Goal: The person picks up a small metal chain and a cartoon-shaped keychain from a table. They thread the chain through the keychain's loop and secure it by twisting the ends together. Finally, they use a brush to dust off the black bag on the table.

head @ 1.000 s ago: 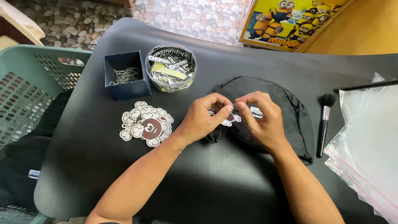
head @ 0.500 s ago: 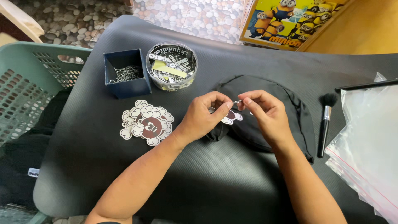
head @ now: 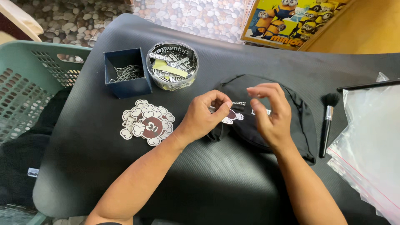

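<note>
Head view. A black mat (head: 125,179) is seen covering the table. A black cap (head: 291,121) lies on it, right of centre.

The left hand (head: 206,116) is held over the cap's left edge, thumb and forefinger pinched on the end of a short ball chain (head: 238,103). A small white-and-brown tag (head: 232,116) is seen just below the chain, against the cap; whether chain and tag are joined cannot be told.

The right hand (head: 271,112) is held above the cap, fingers loosely curled and spread, nothing gripped. Its fingertips are near the free end of the chain but apart from it.

Left of the hands, a stack of cloud-shaped tags (head: 148,123) with a brown centre lies flat on the mat. Behind it stand a dark blue square box (head: 125,83) with chains inside and, just beside that, a round clear tub (head: 172,64) of printed stickers.

A makeup brush (head: 327,121) lies right of the cap, with clear zip bags (head: 371,146) beyond it. A green plastic basket (head: 29,87) is seen at the left edge, off the mat.
</note>
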